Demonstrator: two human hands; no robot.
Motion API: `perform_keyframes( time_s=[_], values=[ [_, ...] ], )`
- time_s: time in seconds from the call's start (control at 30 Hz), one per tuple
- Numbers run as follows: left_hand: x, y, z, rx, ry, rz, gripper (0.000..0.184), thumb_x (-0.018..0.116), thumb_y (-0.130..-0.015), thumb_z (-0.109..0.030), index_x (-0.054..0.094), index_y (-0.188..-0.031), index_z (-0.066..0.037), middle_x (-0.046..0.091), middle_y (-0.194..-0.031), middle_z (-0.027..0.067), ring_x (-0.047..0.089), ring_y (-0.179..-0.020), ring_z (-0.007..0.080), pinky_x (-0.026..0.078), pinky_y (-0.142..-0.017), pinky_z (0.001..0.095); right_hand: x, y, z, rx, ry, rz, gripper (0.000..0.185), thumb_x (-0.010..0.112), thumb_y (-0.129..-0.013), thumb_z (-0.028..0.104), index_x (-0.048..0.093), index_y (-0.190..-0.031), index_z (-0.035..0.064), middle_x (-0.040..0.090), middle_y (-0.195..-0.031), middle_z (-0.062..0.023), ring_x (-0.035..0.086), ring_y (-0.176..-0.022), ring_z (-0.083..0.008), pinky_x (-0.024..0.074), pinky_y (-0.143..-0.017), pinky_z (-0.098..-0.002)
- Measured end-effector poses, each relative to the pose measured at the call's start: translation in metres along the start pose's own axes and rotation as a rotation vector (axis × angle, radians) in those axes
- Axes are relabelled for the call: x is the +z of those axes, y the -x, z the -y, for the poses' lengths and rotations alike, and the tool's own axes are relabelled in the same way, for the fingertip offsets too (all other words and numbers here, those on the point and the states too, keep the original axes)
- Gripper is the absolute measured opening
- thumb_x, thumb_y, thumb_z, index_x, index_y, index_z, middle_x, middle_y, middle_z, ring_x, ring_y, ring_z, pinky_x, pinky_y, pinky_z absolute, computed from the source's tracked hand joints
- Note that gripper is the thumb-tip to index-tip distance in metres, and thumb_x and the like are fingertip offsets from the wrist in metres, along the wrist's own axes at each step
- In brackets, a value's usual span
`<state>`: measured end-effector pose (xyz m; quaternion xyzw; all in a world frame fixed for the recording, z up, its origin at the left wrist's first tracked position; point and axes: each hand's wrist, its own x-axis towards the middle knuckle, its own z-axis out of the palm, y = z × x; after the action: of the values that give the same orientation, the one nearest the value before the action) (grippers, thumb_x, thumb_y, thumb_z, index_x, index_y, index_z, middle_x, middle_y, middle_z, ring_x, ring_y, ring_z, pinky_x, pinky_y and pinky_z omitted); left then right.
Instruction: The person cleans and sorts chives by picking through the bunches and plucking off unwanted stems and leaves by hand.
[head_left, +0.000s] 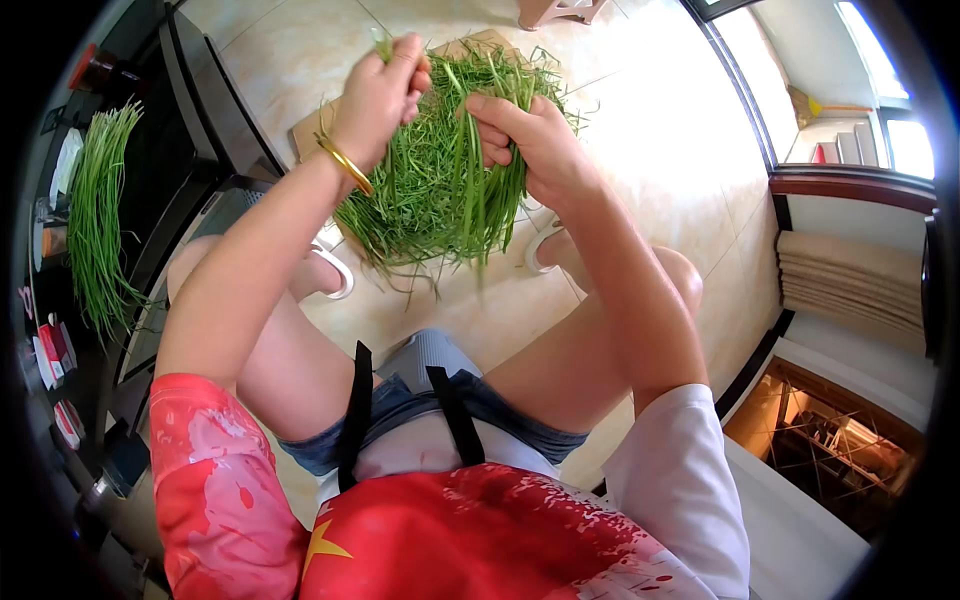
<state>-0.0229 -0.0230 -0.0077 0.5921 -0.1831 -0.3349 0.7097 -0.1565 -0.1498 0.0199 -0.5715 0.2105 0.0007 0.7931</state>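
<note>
My right hand (532, 140) is closed round a bunch of long green chives (490, 205), which hang down from the fist. To its left and slightly higher, my left hand (383, 88) is also closed, fingers pinched together. A pale green bit pokes out above those fingers, blurred, and a few chive blades show just below them. Under both hands spreads a large loose heap of chives (415, 190), tangled and lying on the floor over what looks like flat cardboard (303, 130). A gold bracelet circles my left wrist.
A neat bundle of chives (100, 215) lies on the dark cabinet (185, 110) at the left, among small boxes. My feet in white sandals (338, 272) flank the heap. A pink stool (560, 10) stands beyond it on the tiled floor. A doorway opens at the right.
</note>
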Motion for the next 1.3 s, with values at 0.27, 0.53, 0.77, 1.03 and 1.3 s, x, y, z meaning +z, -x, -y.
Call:
perform_keyframes(
  time_s=[0.27, 0.53, 0.77, 1.03, 1.3],
  values=[
    [0.006, 0.011, -0.009, -0.147, 0.117, 0.227, 0.033, 0.055, -0.094, -0.038, 0.052, -0.094, -0.005, 0.041, -0.064, -0.0059, 0.031, -0.05, 0.0032, 0.028, -0.047, 0.0197, -0.006, 0.0, -0.003, 0.0, -0.127, -0.002, 0.031, 0.06, -0.088, 0.019, 0.05, -0.062, 0.0089, 0.045, -0.058, 0.0012, 0.04, -0.051, -0.0102, 0.037, -0.054, -0.0274],
    [0.004, 0.011, -0.007, -0.137, 0.06, 0.243, 0.032, 0.052, -0.096, -0.037, 0.059, -0.101, -0.006, 0.034, -0.06, -0.0085, 0.029, -0.052, 0.0033, 0.027, -0.049, 0.0195, 0.001, -0.001, -0.007, -0.001, -0.07, 0.053, 0.024, 0.062, -0.089, 0.02, 0.057, -0.071, 0.005, 0.045, -0.058, 0.0016, 0.041, -0.052, -0.0094, 0.0374, -0.054, -0.0266],
    [-0.006, 0.002, -0.009, -0.082, 0.086, 0.158, 0.032, 0.054, -0.095, -0.037, 0.058, -0.101, -0.006, 0.034, -0.063, -0.0072, 0.029, -0.052, 0.0035, 0.027, -0.049, 0.0194, 0.006, 0.003, -0.006, 0.06, -0.012, 0.1, 0.025, 0.063, -0.088, 0.023, 0.066, -0.092, -0.0018, 0.046, -0.057, 0.0027, 0.042, -0.053, -0.0083, 0.0375, -0.052, -0.0247],
    [-0.027, -0.014, -0.007, -0.046, 0.27, 0.133, 0.032, 0.057, -0.093, -0.034, 0.059, -0.1, -0.003, 0.041, -0.073, -0.0041, 0.03, -0.052, 0.0038, 0.03, -0.05, 0.0206, 0.006, 0.006, -0.008, 0.14, 0.006, 0.092, 0.027, 0.063, -0.09, 0.023, 0.062, -0.096, -0.0036, 0.044, -0.058, 0.004, 0.041, -0.051, -0.007, 0.0372, -0.052, -0.0235],
    [-0.035, -0.02, -0.003, -0.037, 0.365, 0.072, 0.031, 0.058, -0.093, -0.032, 0.056, -0.102, -0.002, 0.04, -0.075, -0.004, 0.029, -0.053, 0.0024, 0.029, -0.049, 0.0184, 0.005, 0.006, -0.009, 0.14, 0.019, 0.136, 0.022, 0.066, -0.086, 0.023, 0.063, -0.079, 0.0024, 0.053, -0.063, -0.0002, 0.046, -0.054, -0.0083, 0.0397, -0.051, -0.0242]
  ],
)
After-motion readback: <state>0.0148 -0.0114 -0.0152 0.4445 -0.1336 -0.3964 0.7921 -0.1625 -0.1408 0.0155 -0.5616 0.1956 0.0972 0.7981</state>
